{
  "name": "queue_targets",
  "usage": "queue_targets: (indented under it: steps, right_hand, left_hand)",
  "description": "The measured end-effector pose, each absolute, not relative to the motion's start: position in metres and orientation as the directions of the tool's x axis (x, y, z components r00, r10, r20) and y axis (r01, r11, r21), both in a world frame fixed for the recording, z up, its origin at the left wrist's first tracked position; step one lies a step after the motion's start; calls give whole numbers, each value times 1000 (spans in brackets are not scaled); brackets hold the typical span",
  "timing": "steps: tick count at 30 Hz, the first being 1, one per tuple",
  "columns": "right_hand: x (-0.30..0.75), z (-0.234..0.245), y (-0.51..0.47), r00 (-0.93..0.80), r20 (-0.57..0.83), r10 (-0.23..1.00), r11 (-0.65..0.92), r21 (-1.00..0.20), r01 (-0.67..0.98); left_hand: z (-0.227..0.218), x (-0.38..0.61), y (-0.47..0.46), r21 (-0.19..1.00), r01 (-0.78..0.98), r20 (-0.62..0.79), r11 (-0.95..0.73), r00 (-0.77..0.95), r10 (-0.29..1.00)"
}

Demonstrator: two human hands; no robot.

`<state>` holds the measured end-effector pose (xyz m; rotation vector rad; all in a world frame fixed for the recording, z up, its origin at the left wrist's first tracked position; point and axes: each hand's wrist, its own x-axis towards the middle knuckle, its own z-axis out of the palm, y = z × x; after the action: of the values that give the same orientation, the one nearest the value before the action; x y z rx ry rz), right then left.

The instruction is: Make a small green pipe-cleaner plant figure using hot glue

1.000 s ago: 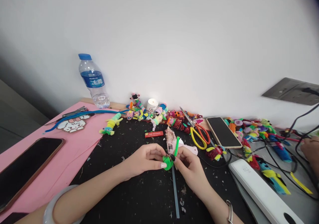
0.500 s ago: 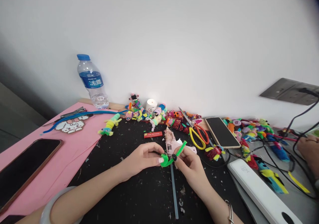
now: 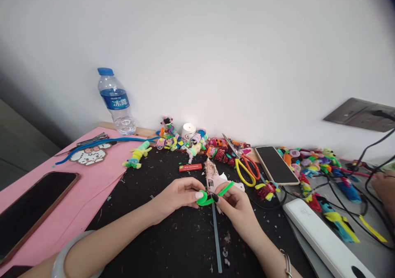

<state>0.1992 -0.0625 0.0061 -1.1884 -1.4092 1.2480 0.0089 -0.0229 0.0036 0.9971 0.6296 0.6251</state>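
A bright green pipe cleaner (image 3: 207,202) stretches between my two hands, its left part wound into a small coil. My left hand (image 3: 184,193) pinches that coil between thumb and fingers. With thumb and fingertips, my right hand (image 3: 232,204) grips the pipe cleaner near its free end, which sticks up to the right. Just behind my hands lies a pale pink glue gun (image 3: 212,176), with residue on its nozzle. A translucent glue stick (image 3: 217,241) runs from beneath my hands toward the near edge.
Scissors (image 3: 245,171) with yellow and orange handles, a red box (image 3: 190,167) and several fuzzy figures (image 3: 222,154) lie behind. A water bottle (image 3: 119,105) leans at the left on pink paper (image 3: 101,187). Black cables (image 3: 331,195) and another person's hand (image 3: 384,187) are at the right.
The free end of the pipe cleaner has tipped lower and to the right, and the coil has turned slightly in my left hand. Both hands keep their hold.
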Motion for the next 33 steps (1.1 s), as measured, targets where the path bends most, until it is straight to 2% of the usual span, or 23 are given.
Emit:
queue_targets:
  steps: [20,33]
  right_hand:
    - [198,9,-61,-165,-6,986,-3,-1000,22]
    - [197,7,-61,-156,-4,988,-2,-1000,17]
  left_hand:
    - [2,7,-23,942,-195,-86,273,647,758]
    - [-3,5,-23,921,-260,-30,291,696,717]
